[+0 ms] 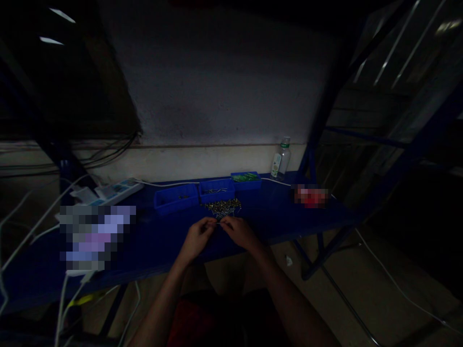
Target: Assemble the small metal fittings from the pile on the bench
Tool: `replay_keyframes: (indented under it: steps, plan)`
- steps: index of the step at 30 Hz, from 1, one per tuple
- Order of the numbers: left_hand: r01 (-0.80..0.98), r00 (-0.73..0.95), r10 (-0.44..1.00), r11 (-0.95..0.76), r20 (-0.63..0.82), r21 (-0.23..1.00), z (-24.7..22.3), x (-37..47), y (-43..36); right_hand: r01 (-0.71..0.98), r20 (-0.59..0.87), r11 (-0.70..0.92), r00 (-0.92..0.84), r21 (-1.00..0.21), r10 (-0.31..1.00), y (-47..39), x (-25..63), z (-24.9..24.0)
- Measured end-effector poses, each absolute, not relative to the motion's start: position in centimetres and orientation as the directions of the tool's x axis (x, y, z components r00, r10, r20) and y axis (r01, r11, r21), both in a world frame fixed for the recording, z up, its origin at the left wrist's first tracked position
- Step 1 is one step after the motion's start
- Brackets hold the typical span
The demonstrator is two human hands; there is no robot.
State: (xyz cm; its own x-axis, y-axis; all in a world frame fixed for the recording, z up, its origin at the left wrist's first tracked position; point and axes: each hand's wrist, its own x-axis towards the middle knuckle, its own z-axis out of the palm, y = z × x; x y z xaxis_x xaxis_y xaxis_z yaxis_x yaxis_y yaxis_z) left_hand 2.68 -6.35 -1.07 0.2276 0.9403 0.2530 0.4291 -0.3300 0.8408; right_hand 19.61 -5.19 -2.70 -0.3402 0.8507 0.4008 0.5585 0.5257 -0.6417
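Note:
My left hand (198,236) and my right hand (237,230) meet fingertip to fingertip above the blue table. Both are closed in a pinch, and a thin, pale, pin-like piece (218,223) spans the small gap between them. Its exact kind is too small to make out. Just beyond my fingers lies a heap of small brass-coloured pieces (222,206), with thin silvery pin-like pieces (224,213) along its near side. Behind the heap stands a blue bin (217,196) holding a few silvery pieces.
Another blue bin (176,205) stands left, and one with green items (246,184) right. A clear bottle (284,161) stands by the wall. A white power strip (117,192), cables and a blurred-out object (97,236) occupy the left; a blurred-out red object (311,196) lies right.

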Motion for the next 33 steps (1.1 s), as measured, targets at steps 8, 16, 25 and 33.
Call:
replay_keyframes:
  steps: [8,16,25,33]
  plan:
    - [0.481,0.188,0.953,-0.299,0.236,0.824,-1.36,2.59,-6.11,0.561,0.412,0.526,-0.329,-0.639,0.850,-5.29,19.66,-2.74]
    - [0.464,0.267,0.916,-0.394,0.299,0.793,-1.18,2.80,-6.57,0.535,0.411,0.565,-0.389,-0.628,0.825,-5.21,19.60,-2.88]
    - [0.440,0.104,0.934,-0.350,0.341,0.827,-1.33,2.58,-6.39,0.525,0.418,0.521,-0.310,-0.673,0.854,-5.50,19.66,-2.56]
    - [0.505,0.268,0.897,-0.442,0.352,0.742,-1.84,2.57,-6.08,0.543,0.438,0.549,-0.332,-0.635,0.836,-5.57,19.60,-2.53]
